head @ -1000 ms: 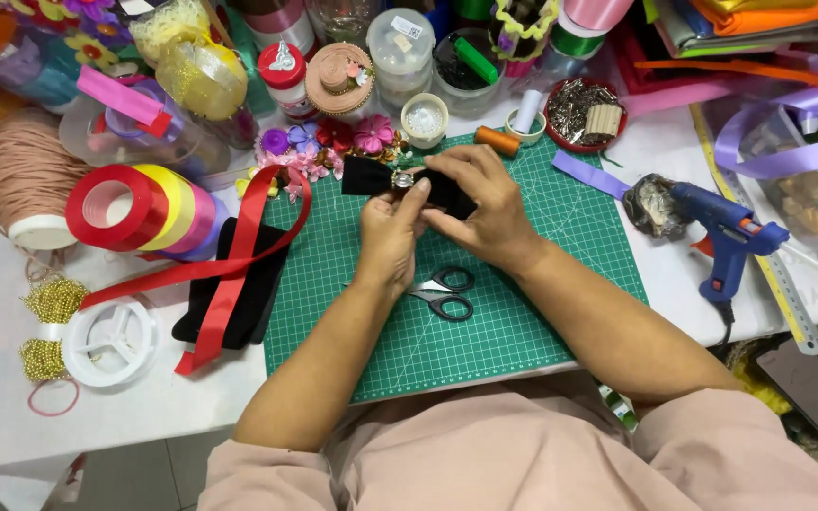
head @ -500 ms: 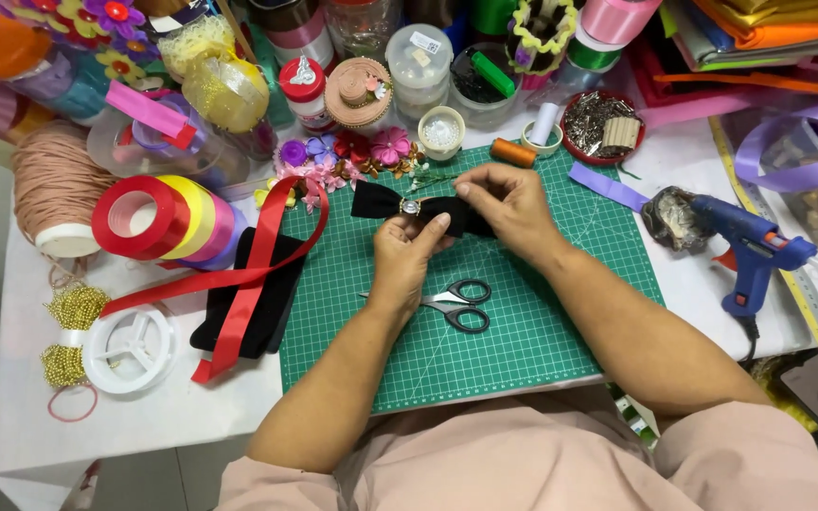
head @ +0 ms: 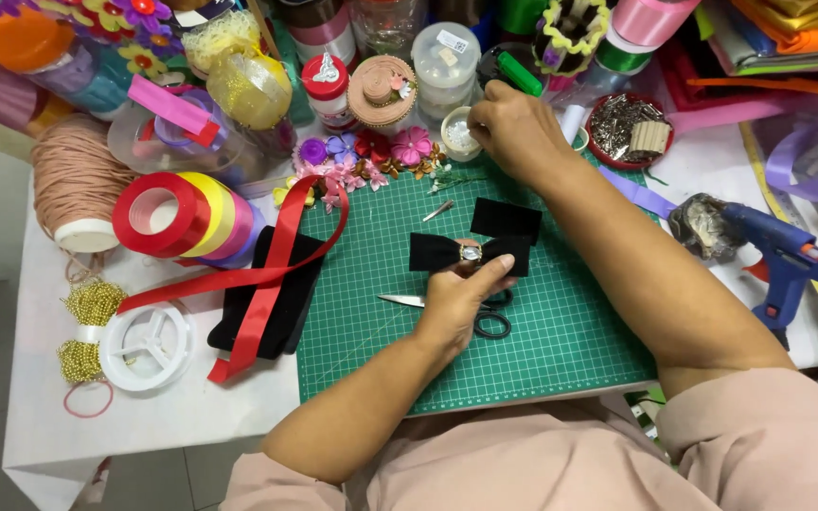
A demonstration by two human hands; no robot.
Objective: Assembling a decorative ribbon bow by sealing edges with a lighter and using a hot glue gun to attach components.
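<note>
A black velvet bow with a small shiny centre lies on the green cutting mat. My left hand presses on the bow's middle with thumb and fingers, holding it down. My right hand reaches to the far edge of the mat, fingers curled beside a small white dish and a green-capped item. Whether it holds anything I cannot tell. Black-handled scissors lie under my left hand. A separate black velvet piece lies just behind the bow.
Ribbon rolls and a loose red ribbon over black fabric lie left of the mat. A blue glue gun rests at the right. Small fabric flowers, jars and a red dish of clips crowd the back.
My right hand left the bow and reached back toward the small dish. The bow came down onto the mat, now pinned by my left hand alone.
</note>
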